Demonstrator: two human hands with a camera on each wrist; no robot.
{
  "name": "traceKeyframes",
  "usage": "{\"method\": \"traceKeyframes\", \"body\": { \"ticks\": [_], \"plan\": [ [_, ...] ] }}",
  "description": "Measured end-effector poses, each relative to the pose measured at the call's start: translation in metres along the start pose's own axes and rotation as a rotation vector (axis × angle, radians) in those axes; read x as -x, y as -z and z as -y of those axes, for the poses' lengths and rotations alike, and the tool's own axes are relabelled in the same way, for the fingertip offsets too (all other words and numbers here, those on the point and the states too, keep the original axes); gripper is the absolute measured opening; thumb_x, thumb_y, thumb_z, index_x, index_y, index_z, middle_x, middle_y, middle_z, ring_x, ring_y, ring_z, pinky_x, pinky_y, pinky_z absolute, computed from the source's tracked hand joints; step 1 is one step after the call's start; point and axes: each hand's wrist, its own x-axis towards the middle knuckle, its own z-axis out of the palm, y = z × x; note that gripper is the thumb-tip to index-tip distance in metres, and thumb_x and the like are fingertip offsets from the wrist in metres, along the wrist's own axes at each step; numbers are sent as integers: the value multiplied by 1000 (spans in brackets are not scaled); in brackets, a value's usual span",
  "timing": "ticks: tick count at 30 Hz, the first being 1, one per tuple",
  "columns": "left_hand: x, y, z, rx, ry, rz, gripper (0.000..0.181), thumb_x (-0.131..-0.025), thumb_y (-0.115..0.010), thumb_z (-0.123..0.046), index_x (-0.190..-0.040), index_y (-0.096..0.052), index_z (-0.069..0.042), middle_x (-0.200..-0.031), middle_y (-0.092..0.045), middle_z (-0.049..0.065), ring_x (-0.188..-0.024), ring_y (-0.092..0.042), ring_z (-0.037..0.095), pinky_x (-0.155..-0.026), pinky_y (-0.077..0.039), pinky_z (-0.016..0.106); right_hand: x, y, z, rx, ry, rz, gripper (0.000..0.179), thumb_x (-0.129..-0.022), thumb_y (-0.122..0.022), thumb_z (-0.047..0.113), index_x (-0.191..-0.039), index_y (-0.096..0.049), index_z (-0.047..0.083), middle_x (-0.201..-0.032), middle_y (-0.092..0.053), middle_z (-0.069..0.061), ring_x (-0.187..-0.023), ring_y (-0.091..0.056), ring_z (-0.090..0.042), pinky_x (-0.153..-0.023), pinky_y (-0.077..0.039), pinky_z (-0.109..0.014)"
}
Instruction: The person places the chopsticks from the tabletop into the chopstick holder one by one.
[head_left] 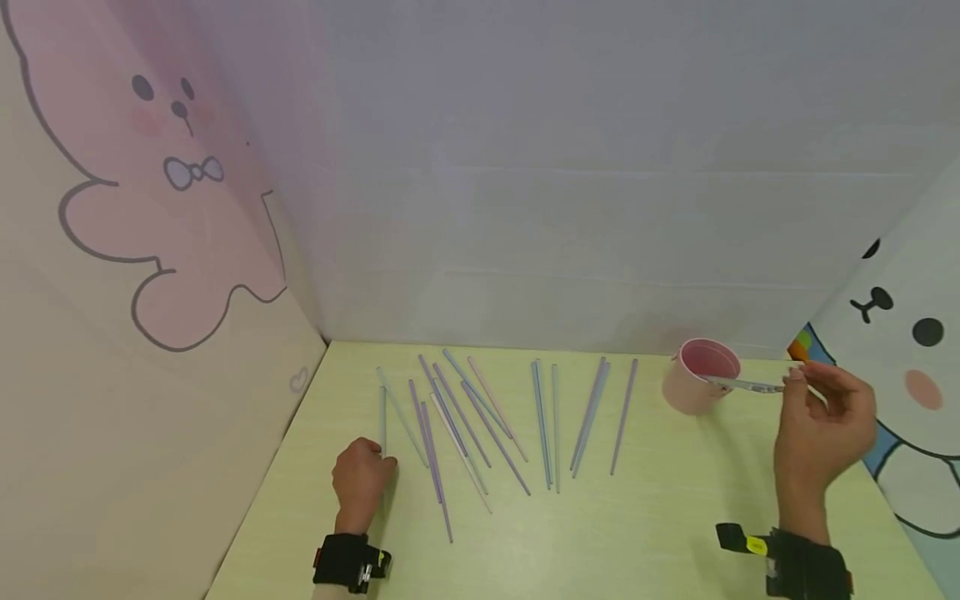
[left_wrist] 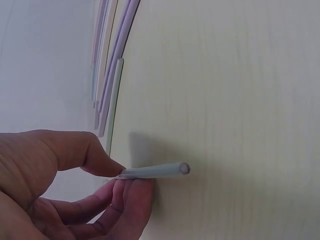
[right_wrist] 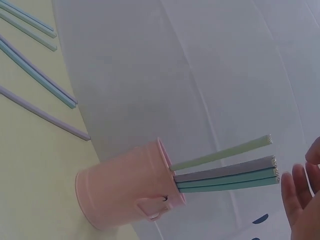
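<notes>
At the table's left side, my left hand (head_left: 363, 477) pinches a pale blue-green straw (left_wrist: 157, 171) between thumb and fingers; one end points past the fingertips in the left wrist view. Over on the right, my right hand (head_left: 828, 421) is raised beside a small pink bucket (head_left: 686, 395). Several straws (right_wrist: 227, 175), green, purple and teal, stick out of the bucket's mouth. In the right wrist view, the right fingers (right_wrist: 302, 192) are loosely bent, a small gap away from the straw ends, and hold nothing. The straws' lower parts are hidden inside the bucket.
Purple, blue, green, pink and white straws (head_left: 472, 417) lie crossed on the pale yellow table (head_left: 600, 542), right of my left hand. More straws (head_left: 588, 417) lie apart, left of the bucket. Fabric walls (head_left: 570, 208) with cartoon animals enclose the table's back and sides.
</notes>
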Motion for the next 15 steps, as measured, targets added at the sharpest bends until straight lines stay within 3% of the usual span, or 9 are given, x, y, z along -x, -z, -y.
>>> {"method": "traceKeyframes", "body": {
  "ticks": [2,4,9,11,15],
  "plan": [
    [1,1,0,11,10,2,23,-70,-72,-9,-87,-70,5,-75,-69,16,-61,-62,31,-47,-48,44,1,0,6,17,-20,-4,23,-84,-70,-1,-106,-68,-6,-98,-68,2,-88,-68,-10,-76,-54,-13],
    [2,2,-2,27,14,-7,23,-70,-73,-10,-88,-69,4,-75,-70,14,-63,-63,31,-49,-48,44,1,1,12,7,23,8,22,-84,-70,-2,-106,-68,-7,-98,-68,0,-89,-68,-13,-77,-54,-13],
    [3,2,-15,87,15,-7,23,-70,-73,-12,-89,-69,0,-74,-70,8,-62,-62,26,-50,-46,39,11,-5,45,-131,72,49,21,-81,-69,-10,-102,-67,-14,-94,-69,-10,-85,-69,-12,-77,-54,-14],
    [5,2,-21,109,8,2,23,-70,-72,-12,-89,-70,-1,-74,-69,7,-61,-61,24,-50,-45,37,18,-10,53,-181,53,67,22,-80,-68,-13,-101,-65,-18,-93,-69,-10,-85,-69,-11,-78,-54,-14],
    [8,-2,-31,142,-47,5,23,-71,-71,-10,-92,-70,-1,-76,-69,7,-57,-58,22,-50,-43,34,38,-18,46,-202,79,165,25,-78,-68,-17,-103,-64,-19,-97,-68,-9,-89,-67,-12,-80,-53,-13]
  ]
}}
